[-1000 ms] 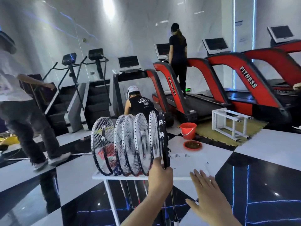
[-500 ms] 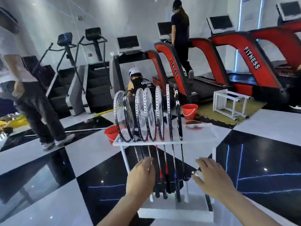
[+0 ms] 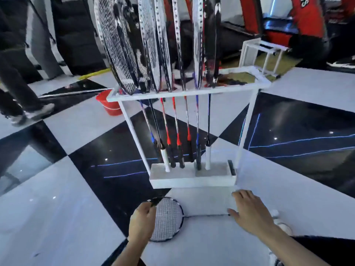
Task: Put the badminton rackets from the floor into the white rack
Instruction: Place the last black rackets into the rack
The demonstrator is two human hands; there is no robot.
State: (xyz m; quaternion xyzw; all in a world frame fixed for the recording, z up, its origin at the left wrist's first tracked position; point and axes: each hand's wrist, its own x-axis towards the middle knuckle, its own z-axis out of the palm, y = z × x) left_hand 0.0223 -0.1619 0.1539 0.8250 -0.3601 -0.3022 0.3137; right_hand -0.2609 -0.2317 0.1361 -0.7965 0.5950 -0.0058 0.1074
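Note:
A black-framed badminton racket (image 3: pixel 167 220) with white strings lies flat on the floor just in front of the white rack (image 3: pixel 192 180). Its shaft runs to the right. My left hand (image 3: pixel 141 224) is curled on the left rim of the racket head. My right hand (image 3: pixel 249 214) hovers with fingers spread over the far end of the shaft, hiding the handle. Several rackets (image 3: pixel 178 131) stand in the rack, heads up and handles in the base.
A red bucket (image 3: pixel 109 106) sits behind the rack's left post. A person's legs (image 3: pixel 17 83) stand at the left. A second white frame (image 3: pixel 259 54) and red treadmills (image 3: pixel 307 18) are at the back right. The floor is glossy black and white tiles.
The view has dropped toward the floor. Both hands came down from the rack to a racket lying in front of it, and my left hand closed on its head.

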